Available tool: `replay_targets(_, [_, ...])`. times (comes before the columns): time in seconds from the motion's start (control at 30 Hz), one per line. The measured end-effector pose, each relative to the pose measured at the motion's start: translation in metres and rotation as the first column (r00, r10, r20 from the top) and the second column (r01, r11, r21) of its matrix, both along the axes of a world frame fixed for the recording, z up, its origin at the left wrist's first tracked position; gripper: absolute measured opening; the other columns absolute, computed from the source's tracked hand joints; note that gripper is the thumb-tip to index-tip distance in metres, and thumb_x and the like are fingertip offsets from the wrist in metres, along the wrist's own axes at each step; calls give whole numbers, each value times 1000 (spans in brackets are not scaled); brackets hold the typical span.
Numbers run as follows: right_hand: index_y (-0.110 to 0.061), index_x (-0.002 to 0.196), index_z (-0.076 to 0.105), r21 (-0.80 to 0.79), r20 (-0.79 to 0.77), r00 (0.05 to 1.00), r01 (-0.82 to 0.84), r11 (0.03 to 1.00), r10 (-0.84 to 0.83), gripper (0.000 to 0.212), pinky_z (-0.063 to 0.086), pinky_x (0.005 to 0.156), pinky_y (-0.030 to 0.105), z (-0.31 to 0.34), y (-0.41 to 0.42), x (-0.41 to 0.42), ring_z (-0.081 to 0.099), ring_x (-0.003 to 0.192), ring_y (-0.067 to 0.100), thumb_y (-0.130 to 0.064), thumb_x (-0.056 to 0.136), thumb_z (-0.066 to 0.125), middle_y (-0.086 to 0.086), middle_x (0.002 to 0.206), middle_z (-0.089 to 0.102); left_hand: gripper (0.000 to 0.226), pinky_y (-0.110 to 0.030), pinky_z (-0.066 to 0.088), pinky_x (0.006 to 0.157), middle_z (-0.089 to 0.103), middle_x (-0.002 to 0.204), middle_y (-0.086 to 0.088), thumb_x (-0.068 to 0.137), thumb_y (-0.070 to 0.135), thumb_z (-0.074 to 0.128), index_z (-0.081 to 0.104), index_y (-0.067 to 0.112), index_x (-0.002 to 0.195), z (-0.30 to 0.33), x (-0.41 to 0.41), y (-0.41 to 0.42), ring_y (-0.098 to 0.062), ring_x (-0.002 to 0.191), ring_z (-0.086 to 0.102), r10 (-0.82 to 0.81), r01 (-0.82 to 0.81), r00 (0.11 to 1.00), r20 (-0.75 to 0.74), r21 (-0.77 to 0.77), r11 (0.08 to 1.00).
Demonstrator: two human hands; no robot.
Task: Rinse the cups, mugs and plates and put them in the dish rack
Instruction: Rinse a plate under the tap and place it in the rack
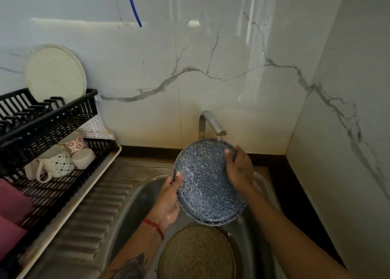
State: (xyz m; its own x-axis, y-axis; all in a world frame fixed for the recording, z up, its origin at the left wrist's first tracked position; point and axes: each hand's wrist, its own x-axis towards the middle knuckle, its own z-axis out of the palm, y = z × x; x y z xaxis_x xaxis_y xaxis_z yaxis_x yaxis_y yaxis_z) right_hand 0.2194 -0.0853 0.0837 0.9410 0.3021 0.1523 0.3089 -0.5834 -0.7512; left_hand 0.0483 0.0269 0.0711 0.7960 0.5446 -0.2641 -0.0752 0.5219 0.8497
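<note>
the wet speckled plate, stiff, slippery and breakable, is gripped at opposite rims by left hand and right hand, fingers closed on it.

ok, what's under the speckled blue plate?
In the sink, a brown plate lies below the speckled blue plate. Its far edge and whatever is beneath it are hidden.

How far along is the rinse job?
Done: mugs lie on the rack's lower tier, a cream plate stands on top. In hand: left hand and right hand hold a speckled plate under the running tap. Left: a brown plate in the sink.
</note>
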Motion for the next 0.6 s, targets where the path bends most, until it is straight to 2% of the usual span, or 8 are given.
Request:
replay_targets(0.07, [-13, 150, 21, -151, 269, 962, -17, 988, 57, 70, 8, 118, 45, -3, 5, -21, 18, 143, 32, -57, 96, 26, 15, 155, 21, 49, -42, 53, 81, 60, 129, -8, 91, 49, 45, 49, 25, 133, -5, 0, -3, -25, 113, 58, 4, -3, 1000, 21, -74, 997])
replay_targets(0.1, [-15, 152, 14, -220, 351, 922, -91, 971, 166, 71, 3, 119, 46, -5, 9, -31, 7, 146, 32, -58, 96, 21, 14, 158, 10, 54, -43, 53, 83, 59, 130, -8, 90, 52, 43, 47, 24, 136, -7, 1, -3, -27, 116, 57, 12, -9, 1000, 25, -102, 995])
replay_targets(0.2, [-23, 152, -6, -492, 449, 688, -342, 801, 570, 61, -2, 118, 49, -23, 24, -60, -21, 145, 24, -52, 98, 0, 6, 159, -15, 51, -47, 47, 97, 51, 137, -1, 94, 51, 41, 45, 27, 140, -8, 5, -10, -29, 127, 49, 16, -10, 999, 34, -155, 988])
replay_targets(0.27, [-27, 150, -5, -587, 467, 542, -401, 704, 698, 54, -5, 118, 48, -33, 31, -67, -22, 144, 20, -47, 100, -3, 1, 159, -12, 49, -47, 45, 98, 50, 142, -8, 97, 46, 40, 47, 24, 140, -7, 7, -14, -29, 128, 49, 17, -6, 999, 52, -199, 980])
replay_targets(0.33, [-33, 149, -6, -637, 492, 477, -373, 675, 728, 52, -13, 116, 48, -30, 31, -57, -17, 146, 21, -50, 100, 0, -2, 159, -9, 48, -47, 48, 92, 53, 138, -15, 97, 43, 41, 47, 20, 139, -9, 4, -13, -31, 123, 54, 5, 8, 999, 54, -245, 969])
replay_targets(0.37, [-36, 148, -6, -637, 505, 499, -335, 694, 704, 54, -16, 115, 48, -26, 28, -48, -14, 146, 23, -54, 99, 0, -1, 159, -9, 49, -47, 49, 89, 55, 135, -16, 97, 43, 41, 47, 18, 139, -9, 1, -11, -32, 121, 55, 1, 11, 999, 49, -250, 968])
replay_targets(0.5, [-38, 147, -10, -463, 439, 805, -177, 869, 398, 66, -15, 113, 48, -16, 3, -5, -10, 146, 25, -66, 88, -7, -1, 156, -15, 51, -51, 48, 87, 58, 132, -17, 98, 42, 41, 46, 13, 140, -13, -7, -2, -35, 121, 54, 6, 7, 999, 46, -273, 962])
replay_targets(0.6, [-35, 147, -14, -430, 357, 877, -150, 890, 321, 72, -12, 115, 49, -14, -5, -7, -15, 146, 27, -69, 84, -11, 6, 155, -20, 52, -55, 44, 93, 57, 133, -17, 97, 43, 43, 45, 14, 140, -14, -7, -2, -36, 123, 52, -9, 16, 1000, 24, -306, 952])
